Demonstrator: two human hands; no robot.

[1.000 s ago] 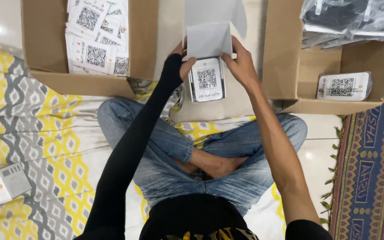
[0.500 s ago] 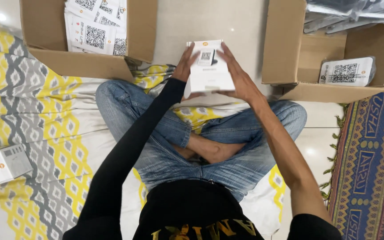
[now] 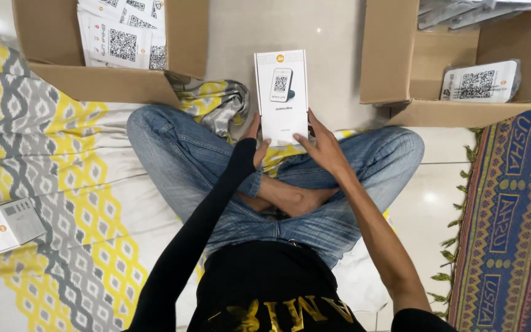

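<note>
I sit cross-legged in blue jeans and hold a flat white box upright in front of me, over the floor between two cartons. Its face shows a small picture of a device with a square code. My left hand, in a black sleeve, grips its lower left corner. My right hand, bare-armed, grips its lower right edge with fingers spread along the side.
An open brown carton at the upper left holds several white boxes with square codes. Another open carton at the upper right holds a wrapped white device and grey packets. One white box lies on the yellow-grey sheet at left. A patterned rug lies at right.
The white box came down from near the top of view toward my lap, and its printed front now faces me. Both hands slid to its lower corners.
</note>
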